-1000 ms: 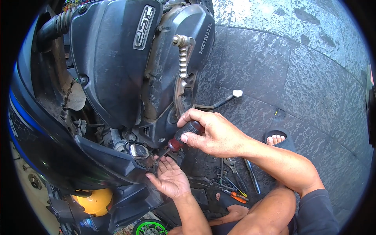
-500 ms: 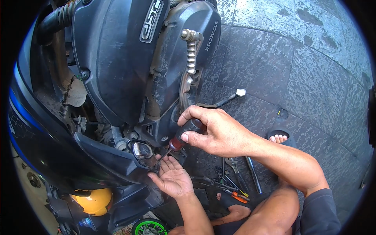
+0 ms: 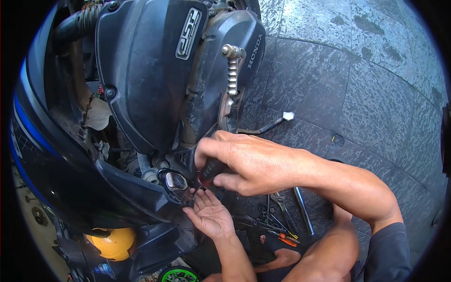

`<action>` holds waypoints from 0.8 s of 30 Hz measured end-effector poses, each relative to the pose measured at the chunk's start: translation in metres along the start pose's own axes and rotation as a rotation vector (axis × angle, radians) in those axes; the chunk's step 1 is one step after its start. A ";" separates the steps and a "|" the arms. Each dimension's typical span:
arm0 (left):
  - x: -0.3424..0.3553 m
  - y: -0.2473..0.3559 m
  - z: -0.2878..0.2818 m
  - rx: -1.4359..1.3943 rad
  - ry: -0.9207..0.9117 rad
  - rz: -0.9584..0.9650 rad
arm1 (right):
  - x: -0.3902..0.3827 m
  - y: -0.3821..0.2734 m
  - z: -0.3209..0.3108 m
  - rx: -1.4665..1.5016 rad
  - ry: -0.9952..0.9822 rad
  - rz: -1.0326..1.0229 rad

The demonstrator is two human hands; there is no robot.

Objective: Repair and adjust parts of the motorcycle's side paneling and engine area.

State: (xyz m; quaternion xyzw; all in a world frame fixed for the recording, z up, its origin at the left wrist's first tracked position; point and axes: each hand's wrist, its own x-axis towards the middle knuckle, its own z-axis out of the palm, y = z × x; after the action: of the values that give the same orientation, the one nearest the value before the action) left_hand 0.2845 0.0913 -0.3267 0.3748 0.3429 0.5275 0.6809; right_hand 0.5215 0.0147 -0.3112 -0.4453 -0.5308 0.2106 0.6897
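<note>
My right hand [image 3: 249,162] is wrapped round the dark and red handle of a screwdriver [image 3: 207,173]. Its shaft slants down to the left, beside the footpeg [image 3: 176,181] low on the motor scooter; the tip's exact contact point is hidden. Palm up under the shaft, my left hand [image 3: 211,218] has its fingers stretched out and appears to hold nothing. Its fingertips are close to the screwdriver tip and the lower edge of the footpeg. Above my right hand is the dark engine cover [image 3: 221,61] with the metal kick-start lever [image 3: 232,75].
Blue-striped black bodywork [image 3: 51,155] borders the left side. A stand leg [image 3: 272,124] juts out over the stone floor [image 3: 310,84]. Near my knee lie an adjustable wrench [image 3: 283,207], a metal bar [image 3: 304,211] and orange-handled pliers [image 3: 287,239]. A yellow helmet [image 3: 112,244] sits lower left.
My right hand has moved slightly left and down with the screwdriver, and its wrist has turned over the handle. My left hand stays nearly in place. The view has shifted a little.
</note>
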 end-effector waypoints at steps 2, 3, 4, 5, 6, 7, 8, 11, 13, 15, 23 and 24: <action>0.000 0.000 0.001 -0.069 0.014 -0.002 | -0.002 -0.008 -0.006 -0.101 -0.074 0.238; 0.000 -0.001 0.002 -0.079 -0.020 -0.006 | -0.004 -0.008 -0.007 -0.197 -0.187 0.507; 0.000 -0.001 0.002 -0.106 -0.022 -0.010 | 0.001 -0.010 -0.009 -0.228 -0.301 0.604; 0.000 0.000 0.002 -0.129 0.006 -0.012 | -0.002 -0.008 -0.006 -0.253 -0.350 0.667; 0.000 0.000 0.002 -0.136 -0.027 -0.007 | -0.002 -0.010 -0.005 -0.171 -0.189 0.480; 0.000 0.001 0.002 -0.144 -0.045 -0.028 | -0.005 -0.009 -0.002 -0.102 -0.073 0.348; -0.001 0.001 0.002 -0.146 -0.034 -0.037 | -0.006 -0.007 0.001 0.040 0.013 0.241; -0.003 0.001 0.001 -0.138 -0.024 -0.039 | -0.015 -0.004 0.003 0.046 0.006 0.333; -0.004 0.002 -0.001 -0.189 -0.002 -0.044 | -0.013 -0.001 0.005 -0.242 -0.013 0.506; -0.003 0.002 -0.002 -0.251 -0.014 -0.036 | -0.011 -0.006 0.005 -0.293 -0.027 0.513; -0.006 0.001 -0.005 -0.326 0.026 -0.060 | 0.001 -0.029 0.007 -0.348 -0.117 0.546; -0.006 0.001 -0.005 -0.324 0.042 -0.081 | 0.002 -0.029 0.010 -0.439 -0.108 0.582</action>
State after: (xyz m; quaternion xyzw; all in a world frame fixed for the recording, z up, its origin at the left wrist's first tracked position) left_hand 0.2783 0.0865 -0.3275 0.2345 0.2824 0.5558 0.7459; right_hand 0.5076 0.0060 -0.2856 -0.7033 -0.4500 0.3023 0.4599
